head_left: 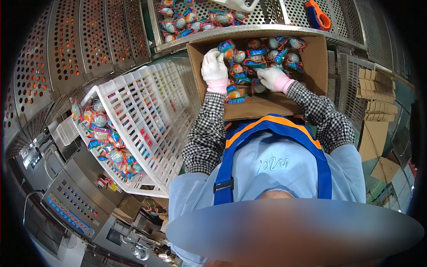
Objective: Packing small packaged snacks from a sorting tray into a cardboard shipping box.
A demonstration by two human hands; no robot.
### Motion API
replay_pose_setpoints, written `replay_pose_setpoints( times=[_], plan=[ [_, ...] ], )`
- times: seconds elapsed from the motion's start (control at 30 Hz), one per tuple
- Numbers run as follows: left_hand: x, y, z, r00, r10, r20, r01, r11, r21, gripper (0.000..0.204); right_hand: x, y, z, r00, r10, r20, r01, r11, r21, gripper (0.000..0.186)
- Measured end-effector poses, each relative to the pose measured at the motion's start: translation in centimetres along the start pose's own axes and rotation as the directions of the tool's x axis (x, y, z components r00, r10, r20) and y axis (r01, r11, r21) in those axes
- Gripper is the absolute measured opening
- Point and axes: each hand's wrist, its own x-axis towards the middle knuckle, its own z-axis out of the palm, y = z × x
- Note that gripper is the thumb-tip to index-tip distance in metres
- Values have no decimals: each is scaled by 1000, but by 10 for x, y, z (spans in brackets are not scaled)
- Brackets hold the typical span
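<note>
An open cardboard box [262, 109] stands in front of me, holding several wrapped eggs [255, 52] in clear, blue and red wrappers. My left hand [214, 69], in a white glove with a pink cuff, is at the box's left side. Its fingers are closed on a wrapped egg [226, 46] near the far left corner. My right hand [272, 79], gloved the same way, reaches into the middle of the box. Those fingers are bent down onto another wrapped egg [258, 86], partly hidden beneath them.
A white plastic crate [147, 115] tilts at my left, with wrapped eggs by its far-left side. Beyond the box, a perforated metal table [293, 15] bears more wrapped eggs and an orange and blue tape dispenser [318, 17]. Folded cardboard [376, 98] is stacked at right.
</note>
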Motion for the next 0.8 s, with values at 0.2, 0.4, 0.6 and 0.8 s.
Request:
replay_pose_setpoints(
  times=[0.2,0.4,0.6,0.8],
  plan=[
    [18,-9,31,960,249,131,-257,965,46,13,-7,-13,2,974,-158,-164,98,941,-325,12],
    [19,-23,25,840,-206,502,130,975,183,49,1,-10,-3,994,-23,104,40,986,-162,25],
    [24,-20,36,861,-300,411,264,954,142,32,69,-14,-23,797,243,-554,-47,938,344,55],
    [24,-31,46,880,-199,431,253,965,-71,17,107,-8,4,892,367,-263,-81,705,705,82]
  ],
)
